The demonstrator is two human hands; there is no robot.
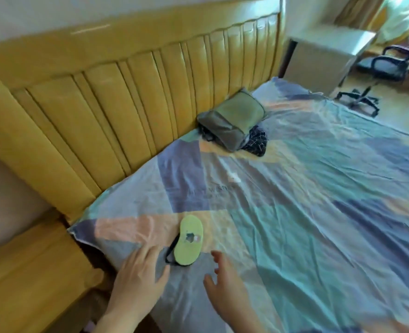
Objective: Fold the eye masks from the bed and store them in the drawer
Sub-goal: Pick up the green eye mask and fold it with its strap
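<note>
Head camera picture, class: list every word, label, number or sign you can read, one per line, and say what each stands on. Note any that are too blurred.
Bedsheet: a line of grey printed letters near its middle, too blurred to read; a smaller line under it is also unreadable.
Green eye mask: a small picture patch, no letters that can be made out.
Olive-green bag by the headboard: no text visible.
Nothing else in view carries writing.

two bare hands (139,276), forearms uncovered, no rings or sleeves visible
</note>
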